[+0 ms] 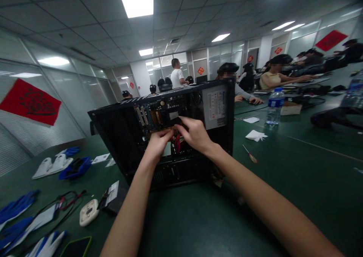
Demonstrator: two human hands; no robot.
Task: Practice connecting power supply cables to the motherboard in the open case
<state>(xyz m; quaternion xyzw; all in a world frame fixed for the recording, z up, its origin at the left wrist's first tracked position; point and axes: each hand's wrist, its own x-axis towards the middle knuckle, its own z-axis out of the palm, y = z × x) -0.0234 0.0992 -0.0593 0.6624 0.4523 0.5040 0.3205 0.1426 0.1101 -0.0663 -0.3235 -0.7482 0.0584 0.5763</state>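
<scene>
A black computer case stands on the green table with its side open towards me. Inside are the motherboard, a labelled power supply and red wires. My left hand reaches in at the motherboard's lower edge, fingers pinched at a thin gold-brown strip that looks like a memory module. From the right, my right hand comes to the same strip with thumb and fingers bent together. Their fingertips nearly meet, and they partly hide what they hold.
Left of the case lie a blue tray, a black box-shaped part, a white round-cornered device, a phone and gloves. To the right are a screwdriver, a crumpled tissue and a water bottle. Other people sit beyond.
</scene>
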